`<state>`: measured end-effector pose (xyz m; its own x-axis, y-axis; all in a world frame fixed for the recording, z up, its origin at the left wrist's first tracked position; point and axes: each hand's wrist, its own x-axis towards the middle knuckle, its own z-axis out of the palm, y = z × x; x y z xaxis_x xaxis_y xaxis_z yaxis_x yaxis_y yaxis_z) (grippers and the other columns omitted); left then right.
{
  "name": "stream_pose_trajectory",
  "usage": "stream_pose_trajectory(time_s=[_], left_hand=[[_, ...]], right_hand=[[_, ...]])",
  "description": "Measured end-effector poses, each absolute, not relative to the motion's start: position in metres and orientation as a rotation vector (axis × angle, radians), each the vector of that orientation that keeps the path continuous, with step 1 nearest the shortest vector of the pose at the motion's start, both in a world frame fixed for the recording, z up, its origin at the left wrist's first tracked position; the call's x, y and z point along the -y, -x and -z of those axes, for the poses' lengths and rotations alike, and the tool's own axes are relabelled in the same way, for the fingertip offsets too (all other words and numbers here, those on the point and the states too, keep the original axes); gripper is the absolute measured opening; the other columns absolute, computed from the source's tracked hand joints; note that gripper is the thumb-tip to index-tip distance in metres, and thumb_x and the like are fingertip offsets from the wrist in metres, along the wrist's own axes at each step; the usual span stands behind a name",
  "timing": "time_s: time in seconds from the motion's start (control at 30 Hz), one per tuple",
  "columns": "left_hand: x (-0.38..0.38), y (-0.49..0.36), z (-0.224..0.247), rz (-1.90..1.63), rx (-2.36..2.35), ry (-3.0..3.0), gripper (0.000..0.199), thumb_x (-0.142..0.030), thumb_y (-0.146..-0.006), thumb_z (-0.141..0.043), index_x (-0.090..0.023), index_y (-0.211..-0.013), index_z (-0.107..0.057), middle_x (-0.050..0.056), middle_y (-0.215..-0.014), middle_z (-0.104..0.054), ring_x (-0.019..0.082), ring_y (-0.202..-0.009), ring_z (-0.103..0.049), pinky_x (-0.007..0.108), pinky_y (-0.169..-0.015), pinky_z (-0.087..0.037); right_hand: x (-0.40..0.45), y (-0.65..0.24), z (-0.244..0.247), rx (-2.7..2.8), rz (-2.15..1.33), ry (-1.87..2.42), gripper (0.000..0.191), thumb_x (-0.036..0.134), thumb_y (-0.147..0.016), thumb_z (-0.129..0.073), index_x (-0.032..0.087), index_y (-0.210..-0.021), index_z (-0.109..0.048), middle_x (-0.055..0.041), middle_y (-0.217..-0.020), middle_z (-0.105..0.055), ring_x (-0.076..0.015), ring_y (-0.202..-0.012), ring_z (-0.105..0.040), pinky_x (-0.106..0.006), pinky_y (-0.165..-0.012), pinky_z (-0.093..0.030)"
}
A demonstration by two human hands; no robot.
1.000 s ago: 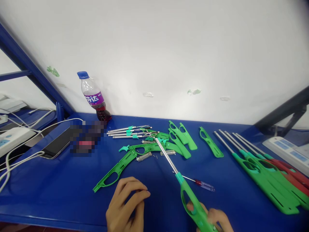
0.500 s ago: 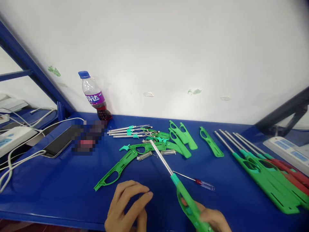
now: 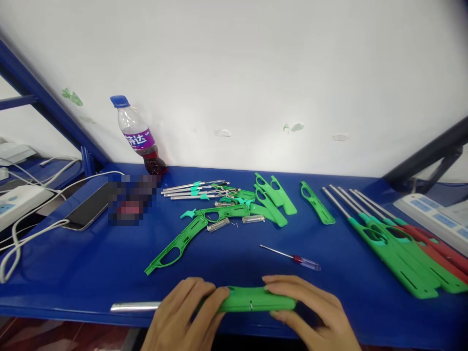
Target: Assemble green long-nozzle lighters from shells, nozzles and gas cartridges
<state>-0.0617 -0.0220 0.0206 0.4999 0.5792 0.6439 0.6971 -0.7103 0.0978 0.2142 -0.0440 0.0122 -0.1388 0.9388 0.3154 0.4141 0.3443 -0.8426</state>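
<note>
A green long-necked lighter (image 3: 256, 299) lies sideways across both hands at the front edge of the table, its silver tube pointing left. My left hand (image 3: 186, 312) is wrapped round it where the handle meets the tube, hiding the trigger area. At the butt end, my right hand (image 3: 310, 307) grips the handle between thumb and fingers. Beyond the hands rests a screwdriver (image 3: 306, 263) with a clear and red handle. An open green handle half (image 3: 179, 245) lies to the left, beside another half (image 3: 223, 213) and clear fuel tanks (image 3: 218, 225).
Metal tubes with wires (image 3: 190, 191) lie at the back, near several green handle shells (image 3: 274, 195). Whole lighters (image 3: 395, 253), green and red, line the right side by a power strip (image 3: 431, 214). A drink bottle (image 3: 139, 139) and a phone (image 3: 89, 207) with cables are left.
The lighter has swung from pointing up and away to lying level, tube leftward. My left hand, previously holding nothing, has closed on it. The view has shifted slightly.
</note>
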Motion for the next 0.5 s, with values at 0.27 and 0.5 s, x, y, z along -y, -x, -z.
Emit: stream_pose_trajectory(time_s=[0.27, 0.5], left_hand=[[0.021, 0.046, -0.026, 1.02, 1.127, 2.721, 0.026, -0.008, -0.108, -0.047, -0.018, -0.116, -0.069, 0.004, -0.092, -0.071, 0.019, -0.085, -0.064, 0.031, -0.076, -0.054], [0.017, 0.054, -0.013, 1.002, 1.123, 2.851, 0.026, -0.002, -0.1, -0.053, -0.017, -0.114, -0.069, 0.004, -0.09, -0.068, 0.019, -0.08, -0.056, 0.031, -0.07, -0.052]], right_hand=[[0.038, -0.202, -0.013, 1.897, -0.497, 1.048, 0.022, 0.031, -0.099, -0.075, 0.031, -0.121, -0.078, -0.0019, -0.111, -0.085, -0.0197, -0.094, -0.083, -0.025, -0.085, -0.069], [0.039, -0.199, -0.01, 1.889, -0.531, 1.065, 0.027, 0.026, -0.099, -0.075, 0.031, -0.126, -0.078, 0.0004, -0.109, -0.085, -0.0189, -0.095, -0.083, -0.025, -0.086, -0.069]])
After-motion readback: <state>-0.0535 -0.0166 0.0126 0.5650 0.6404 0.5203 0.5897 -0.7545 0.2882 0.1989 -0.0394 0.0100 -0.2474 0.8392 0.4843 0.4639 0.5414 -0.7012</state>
